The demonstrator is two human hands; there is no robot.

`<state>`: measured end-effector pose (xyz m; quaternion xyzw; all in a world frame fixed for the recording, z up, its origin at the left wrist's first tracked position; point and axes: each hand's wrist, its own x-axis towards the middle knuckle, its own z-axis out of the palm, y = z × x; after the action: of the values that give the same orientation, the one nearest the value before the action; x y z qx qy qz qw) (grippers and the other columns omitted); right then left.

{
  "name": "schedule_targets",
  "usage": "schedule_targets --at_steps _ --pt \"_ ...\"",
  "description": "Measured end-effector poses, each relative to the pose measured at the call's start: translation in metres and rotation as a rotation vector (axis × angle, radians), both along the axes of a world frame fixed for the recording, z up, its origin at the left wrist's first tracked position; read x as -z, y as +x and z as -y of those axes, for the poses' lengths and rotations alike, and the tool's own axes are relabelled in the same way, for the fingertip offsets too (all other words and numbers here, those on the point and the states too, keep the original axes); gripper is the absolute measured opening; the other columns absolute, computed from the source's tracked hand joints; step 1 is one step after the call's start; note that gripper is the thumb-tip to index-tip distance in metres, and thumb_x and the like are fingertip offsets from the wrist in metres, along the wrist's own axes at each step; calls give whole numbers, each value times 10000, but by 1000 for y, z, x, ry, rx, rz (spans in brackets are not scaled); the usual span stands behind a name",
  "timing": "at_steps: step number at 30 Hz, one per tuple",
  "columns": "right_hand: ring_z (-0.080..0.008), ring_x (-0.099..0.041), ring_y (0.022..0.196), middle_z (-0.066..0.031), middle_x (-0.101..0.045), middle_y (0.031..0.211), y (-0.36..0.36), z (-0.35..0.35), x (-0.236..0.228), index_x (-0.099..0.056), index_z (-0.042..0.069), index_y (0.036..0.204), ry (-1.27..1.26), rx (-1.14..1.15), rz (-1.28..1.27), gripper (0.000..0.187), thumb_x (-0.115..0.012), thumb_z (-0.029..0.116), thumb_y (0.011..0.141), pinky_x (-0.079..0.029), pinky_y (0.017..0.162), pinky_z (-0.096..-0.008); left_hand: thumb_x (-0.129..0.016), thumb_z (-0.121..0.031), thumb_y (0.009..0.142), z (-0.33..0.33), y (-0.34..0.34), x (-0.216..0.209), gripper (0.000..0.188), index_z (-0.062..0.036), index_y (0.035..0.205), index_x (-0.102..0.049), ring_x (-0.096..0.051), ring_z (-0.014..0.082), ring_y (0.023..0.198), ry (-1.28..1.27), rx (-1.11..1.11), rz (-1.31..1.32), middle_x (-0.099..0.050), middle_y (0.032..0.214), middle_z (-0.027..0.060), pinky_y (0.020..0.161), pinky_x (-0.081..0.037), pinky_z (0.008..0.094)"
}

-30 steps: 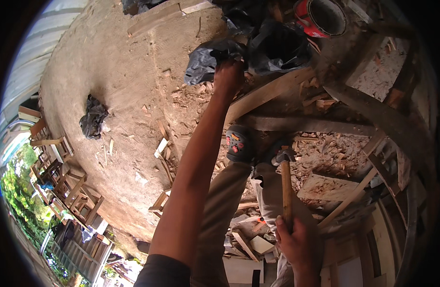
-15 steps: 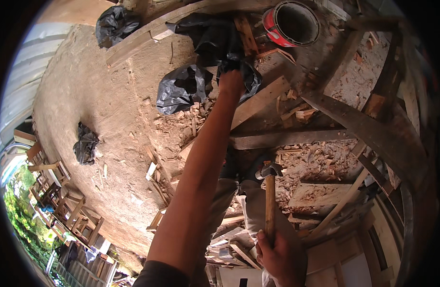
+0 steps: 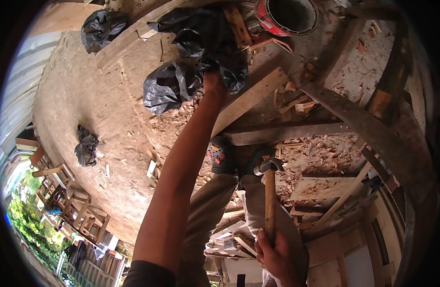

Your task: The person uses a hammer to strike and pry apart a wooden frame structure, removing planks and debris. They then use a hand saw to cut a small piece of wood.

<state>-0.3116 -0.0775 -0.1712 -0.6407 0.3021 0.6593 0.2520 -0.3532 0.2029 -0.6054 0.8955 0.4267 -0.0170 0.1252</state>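
Observation:
My left arm stretches forward, and my left hand (image 3: pixel 214 82) is down at the crumpled mouth of a black plastic bag (image 3: pixel 236 79). Folds of plastic cover its fingers, so whether they are closed is hidden. Another black plastic bag (image 3: pixel 165 88) lies just left of that hand, and a larger sheet of black plastic (image 3: pixel 201 31) spreads beyond it. Close to my body, over my thigh, my right hand (image 3: pixel 277 256) is wrapped round the lower wooden handle of a claw hammer (image 3: pixel 270 205). The hammer stands upright with its metal head at the top.
A red bucket (image 3: pixel 260 16) stands at the far right of the bags. Wooden beams (image 3: pixel 287 135) and a curved plank (image 3: pixel 354 115) cross the ground on the right, among wood chips. More black plastic bags (image 3: pixel 103 28) lie left. Stacked wooden frames (image 3: pixel 76 210) stand at lower left.
The view has shifted slightly, so the bags and bucket sit a little further left and higher. My left hand stays at the bag. My right hand still holds the hammer in place.

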Motion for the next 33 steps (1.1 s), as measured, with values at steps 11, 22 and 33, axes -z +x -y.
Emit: schedule_targets --at_steps 11,22,33 --pt "-50 -425 488 35 -478 615 5 -13 -1 -520 74 957 -7 -49 -33 205 -590 265 981 -346 423 -236 -734 -142 762 2 -16 -24 611 -59 1316 -489 -559 359 1168 -211 -148 180 -562 1255 213 1018 -457 419" --pt "-49 -412 484 26 -461 625 -8 -11 0 -502 88 898 23 -99 44 228 -580 283 986 -325 413 -231 -665 -214 848 -2 -35 -116 223 -30 954 -735 -705 324 707 -555 -622 627 -688 708 179 660 -519 392" --pt "-63 -429 497 29 -467 631 -37 0 7 -505 80 862 63 -222 67 248 -574 284 987 -358 430 -244 -630 -209 939 -3 -57 -167 266 11 1066 -707 -684 100 716 -951 -867 912 -722 880 65 558 -502 230"
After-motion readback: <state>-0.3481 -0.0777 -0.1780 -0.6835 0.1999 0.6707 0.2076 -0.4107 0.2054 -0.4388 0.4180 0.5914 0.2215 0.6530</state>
